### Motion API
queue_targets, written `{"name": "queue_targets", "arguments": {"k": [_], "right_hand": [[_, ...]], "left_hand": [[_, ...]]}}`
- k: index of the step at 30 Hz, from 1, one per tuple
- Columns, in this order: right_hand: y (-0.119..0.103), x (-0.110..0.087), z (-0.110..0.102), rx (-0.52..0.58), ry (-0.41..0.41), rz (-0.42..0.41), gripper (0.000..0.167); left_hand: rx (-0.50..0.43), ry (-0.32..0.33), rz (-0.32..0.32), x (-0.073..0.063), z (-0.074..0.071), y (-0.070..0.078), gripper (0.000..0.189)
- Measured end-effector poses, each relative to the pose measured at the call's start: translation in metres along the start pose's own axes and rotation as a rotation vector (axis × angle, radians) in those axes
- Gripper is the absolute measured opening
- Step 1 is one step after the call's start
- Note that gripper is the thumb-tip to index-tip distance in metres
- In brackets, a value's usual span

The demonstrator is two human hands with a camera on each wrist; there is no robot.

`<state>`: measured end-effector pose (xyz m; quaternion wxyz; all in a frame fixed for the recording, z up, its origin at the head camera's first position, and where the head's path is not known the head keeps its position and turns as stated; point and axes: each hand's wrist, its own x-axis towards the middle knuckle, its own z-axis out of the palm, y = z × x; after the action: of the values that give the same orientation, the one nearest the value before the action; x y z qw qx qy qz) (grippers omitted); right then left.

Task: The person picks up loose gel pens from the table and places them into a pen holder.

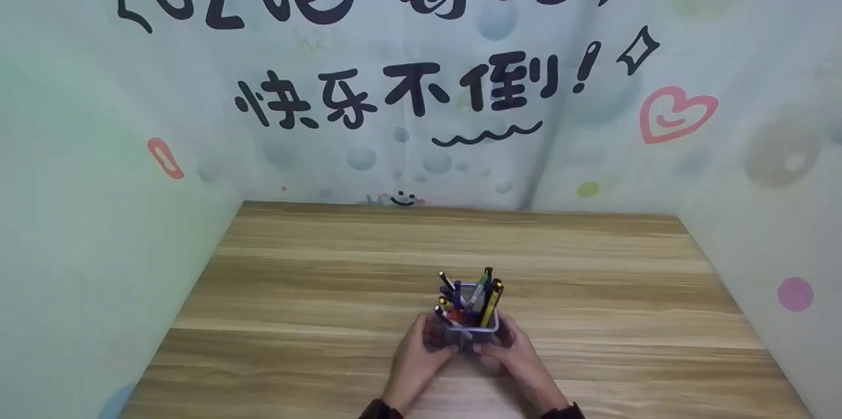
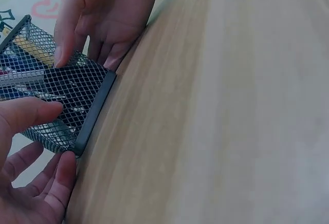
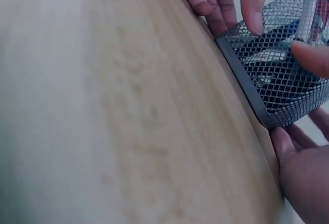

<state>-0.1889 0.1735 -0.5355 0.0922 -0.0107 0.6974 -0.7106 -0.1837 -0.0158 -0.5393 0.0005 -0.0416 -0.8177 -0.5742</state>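
Observation:
A black wire-mesh pen holder stands upright on the wooden table, filled with several pens and markers. Among them are a yellow marker and a pen with a green part. My left hand holds the holder's left side, its thumb against the near mesh face. From the other side my right hand grips it, the thumb likewise on the near face. In the left wrist view the holder's solid bottom rim meets the tabletop. Fingers on the far sides are partly hidden.
The wood-grain table stretches around the holder on all sides. Behind it hangs a pale printed backdrop with large black characters. Similar pale walls close off the left and right.

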Motion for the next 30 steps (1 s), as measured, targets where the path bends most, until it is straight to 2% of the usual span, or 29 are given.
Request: {"name": "queue_targets", "arguments": {"k": [6,12,17,20,25,27,30], "right_hand": [[-0.004,0.009,0.008,-0.157,0.11,-0.065,0.065],[-0.011,0.02,0.014,-0.266,0.191,-0.022,0.05],[-0.017,0.032,0.015,-0.367,0.219,-0.021,0.043],[-0.02,0.039,0.015,-0.432,0.233,0.016,0.042],[-0.024,0.047,0.015,-0.563,0.261,0.052,0.039],[-0.025,0.049,0.015,-0.627,0.273,0.047,0.038],[-0.028,0.052,0.016,-0.704,0.286,0.06,0.038]], "left_hand": [[0.044,0.015,-0.042,0.014,-0.004,0.001,0.044],[0.075,0.042,-0.083,0.032,-0.009,-0.003,0.037],[-0.046,-0.003,-0.152,0.045,-0.014,-0.005,0.029],[-0.095,-0.025,-0.203,0.052,-0.016,-0.005,0.027],[-0.049,-0.034,-0.246,0.06,-0.017,-0.003,0.028],[-0.007,-0.032,-0.235,0.063,-0.016,-0.001,0.029],[-0.001,-0.03,-0.23,0.066,-0.017,0.002,0.031]]}}
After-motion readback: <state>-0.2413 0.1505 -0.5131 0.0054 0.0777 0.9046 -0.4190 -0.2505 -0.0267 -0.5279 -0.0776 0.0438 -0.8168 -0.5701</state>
